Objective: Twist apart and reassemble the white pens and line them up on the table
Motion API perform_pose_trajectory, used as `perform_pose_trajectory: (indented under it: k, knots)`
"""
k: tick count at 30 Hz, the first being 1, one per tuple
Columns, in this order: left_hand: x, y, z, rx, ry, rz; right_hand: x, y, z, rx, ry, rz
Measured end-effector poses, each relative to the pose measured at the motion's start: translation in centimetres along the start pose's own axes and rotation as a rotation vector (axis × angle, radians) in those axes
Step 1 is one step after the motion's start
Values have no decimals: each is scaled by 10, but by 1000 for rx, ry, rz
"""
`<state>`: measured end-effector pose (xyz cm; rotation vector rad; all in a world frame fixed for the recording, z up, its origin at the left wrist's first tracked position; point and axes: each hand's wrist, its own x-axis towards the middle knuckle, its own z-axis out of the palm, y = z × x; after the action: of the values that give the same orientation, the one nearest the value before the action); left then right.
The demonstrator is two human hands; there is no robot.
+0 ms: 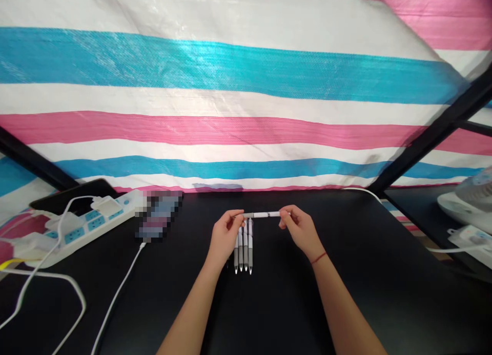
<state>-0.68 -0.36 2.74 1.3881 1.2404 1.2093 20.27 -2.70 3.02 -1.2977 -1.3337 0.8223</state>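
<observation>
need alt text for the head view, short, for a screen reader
Two bare hands, left hand and right hand, hold one white pen level between them above a black table. Three similar pens lie side by side under the left hand. A white power strip with cables sits at left, a striped tarp behind.

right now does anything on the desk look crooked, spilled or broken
Nothing stands out. Both hands, left hand and right hand, hold one pen level above the black table. Below it a row of pens lies neatly side by side. No spill or visible damage.
</observation>
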Motion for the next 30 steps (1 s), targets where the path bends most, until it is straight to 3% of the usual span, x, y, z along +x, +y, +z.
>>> perform_pose_trajectory:
  k: [3,10,14,17,21,25,30]
  knots:
    - [-3,4,4,7,23,10,0,0,0,-50,39,-7]
    - [-9,7,14,-292,35,-85,3,2,5,202,88,31]
    - [-7,6,11,-251,31,-77,2,0,5,158,83,-6]
    - [-8,10,8,-152,-63,-60,2,-1,6,273,150,36]
    - [-17,18,14,-57,-342,-58,4,-1,9,424,226,114]
    - [-32,22,30,39,-572,-66,4,-2,9,391,272,71]
    - [-37,15,41,-71,-506,-121,1,-9,10,365,194,13]
